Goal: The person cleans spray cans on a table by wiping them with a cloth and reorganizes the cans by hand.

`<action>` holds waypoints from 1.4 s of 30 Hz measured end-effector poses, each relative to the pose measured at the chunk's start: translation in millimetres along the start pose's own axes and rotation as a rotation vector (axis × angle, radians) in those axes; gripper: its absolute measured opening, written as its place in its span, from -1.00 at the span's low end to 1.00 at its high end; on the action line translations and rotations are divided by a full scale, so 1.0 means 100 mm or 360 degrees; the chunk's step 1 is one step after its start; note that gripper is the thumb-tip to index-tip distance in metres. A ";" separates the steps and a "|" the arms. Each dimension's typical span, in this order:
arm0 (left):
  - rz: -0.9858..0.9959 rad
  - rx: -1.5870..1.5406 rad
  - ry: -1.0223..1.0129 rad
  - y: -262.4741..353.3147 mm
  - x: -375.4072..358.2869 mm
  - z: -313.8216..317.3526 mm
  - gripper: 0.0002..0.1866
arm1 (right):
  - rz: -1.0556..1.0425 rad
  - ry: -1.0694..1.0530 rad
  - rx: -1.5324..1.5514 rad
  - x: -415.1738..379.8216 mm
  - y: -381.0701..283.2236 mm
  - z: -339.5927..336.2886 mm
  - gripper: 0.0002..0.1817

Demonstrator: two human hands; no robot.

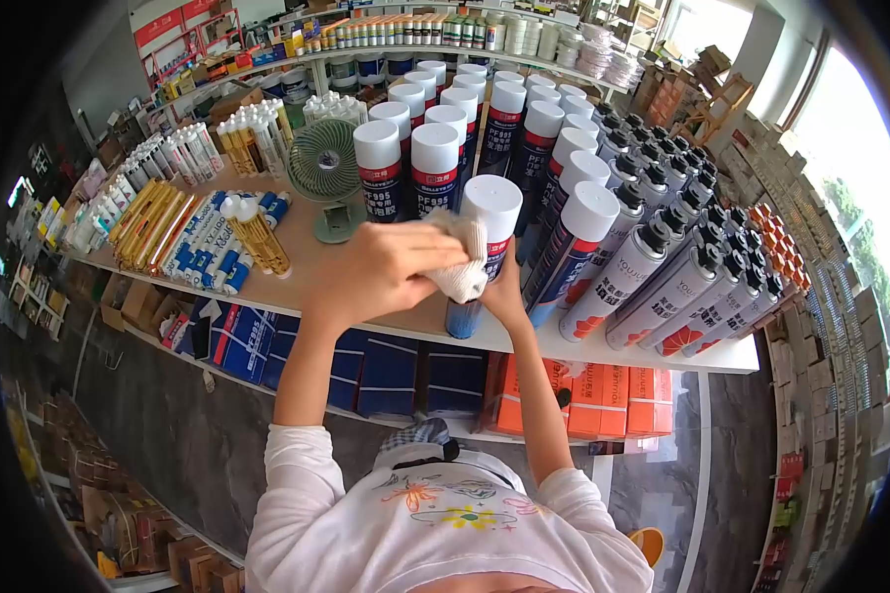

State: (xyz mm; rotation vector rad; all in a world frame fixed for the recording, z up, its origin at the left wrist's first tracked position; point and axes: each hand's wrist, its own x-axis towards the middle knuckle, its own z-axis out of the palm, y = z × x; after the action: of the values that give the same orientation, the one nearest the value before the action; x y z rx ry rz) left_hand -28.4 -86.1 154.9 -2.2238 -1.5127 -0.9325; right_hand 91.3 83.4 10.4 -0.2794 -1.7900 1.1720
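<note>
At the front edge of the display table [405, 312], a blue can with a white cap [491, 206] stands between my hands. My left hand [391, 265] is closed on a whitish cloth [457, 259], which it presses against the can's side just under the cap. On the can's right side, my right hand [504, 290] wraps round the body, its fingers partly hidden behind it. More blue cans with white caps [435, 168] stand upright behind it, and one tilted-looking can [572, 249] is close on the right.
A green fan [323, 163] stands left of the cans. Silver cans with black tops [618, 282] fill the table's right side. Gold and blue tubes [200, 237] lie at the left. Blue boxes [391, 378] and orange boxes [598, 400] sit underneath.
</note>
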 end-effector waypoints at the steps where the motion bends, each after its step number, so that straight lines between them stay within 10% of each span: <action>1: -0.0090 -0.0074 -0.0036 0.01 -0.12 0.11 -0.57 | 0.0053 -0.0017 0.0003 -0.01 0.03 0.00 -0.11; 8: -0.0514 -0.0156 0.0213 -0.38 -0.75 0.66 -0.65 | 0.0293 -0.0072 0.0084 -0.04 -0.08 -0.02 -0.01; 17: -0.0922 0.0156 -0.0305 -0.78 -1.73 1.39 -0.57 | 0.0090 0.0014 0.0042 -0.08 -0.06 0.02 -0.13; 22: -0.0805 0.0431 -0.0481 -0.61 -1.41 1.17 -0.44 | 0.0141 0.0010 -0.0027 -0.13 -0.12 0.04 -0.15; 28: -0.0904 -0.0477 0.0447 -0.21 -0.63 0.77 -0.55 | 0.0113 -0.0021 -0.0209 -0.23 -0.13 0.02 0.07; 37: -0.0889 -0.0705 0.0385 -0.11 -0.26 1.23 0.23 | 0.0119 0.0029 -0.0653 -0.87 0.40 0.15 0.07; 42: -0.1048 -0.0843 0.0364 -0.10 -0.26 1.41 -0.09 | 0.0302 0.0023 -0.0701 -0.94 0.50 0.13 -0.23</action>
State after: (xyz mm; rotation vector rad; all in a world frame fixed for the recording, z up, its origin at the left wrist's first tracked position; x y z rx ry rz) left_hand 5.1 -20.5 32.1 -1.8070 -2.1076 -1.8965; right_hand 116.4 43.4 -86.4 -0.7257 -2.0307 0.8857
